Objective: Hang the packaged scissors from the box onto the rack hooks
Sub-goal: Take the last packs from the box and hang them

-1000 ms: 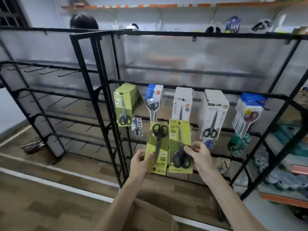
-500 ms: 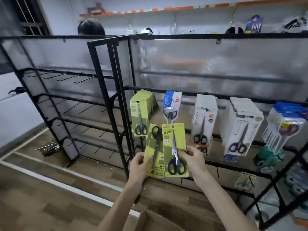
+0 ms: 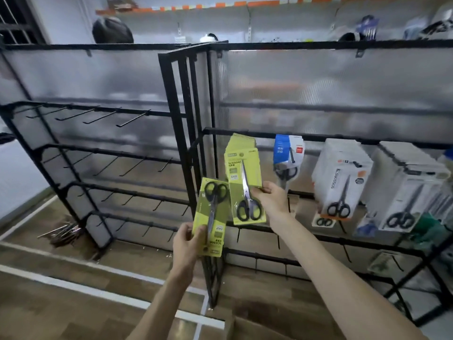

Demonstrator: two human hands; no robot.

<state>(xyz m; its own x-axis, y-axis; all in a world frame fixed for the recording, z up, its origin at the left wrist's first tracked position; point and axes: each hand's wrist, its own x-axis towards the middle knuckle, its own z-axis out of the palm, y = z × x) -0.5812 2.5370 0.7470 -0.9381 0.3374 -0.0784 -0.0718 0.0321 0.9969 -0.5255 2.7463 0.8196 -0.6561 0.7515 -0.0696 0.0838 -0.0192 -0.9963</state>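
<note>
My right hand (image 3: 269,196) pinches the right edge of a green scissors pack (image 3: 245,187), held upright right in front of the stack of green packs (image 3: 241,141) hanging on a rack hook. Lower left, my left hand (image 3: 187,244) grips a second green scissors pack (image 3: 212,219) upside down, handles at the top. The black wire rack (image 3: 318,137) stands behind both packs. A corner of the cardboard box (image 3: 245,327) shows at the bottom edge.
Blue-and-white scissors packs (image 3: 288,153) and white scissors packs (image 3: 342,180) hang to the right. A second black rack (image 3: 98,153) with bare hooks stands at the left. Loose metal hooks (image 3: 62,233) lie on the wooden floor. A person's head (image 3: 111,30) shows behind the racks.
My right hand has lifted its green pack up and away from the other one, up to the hanging green stack. The left hand stays low with its pack. The view has shifted left.
</note>
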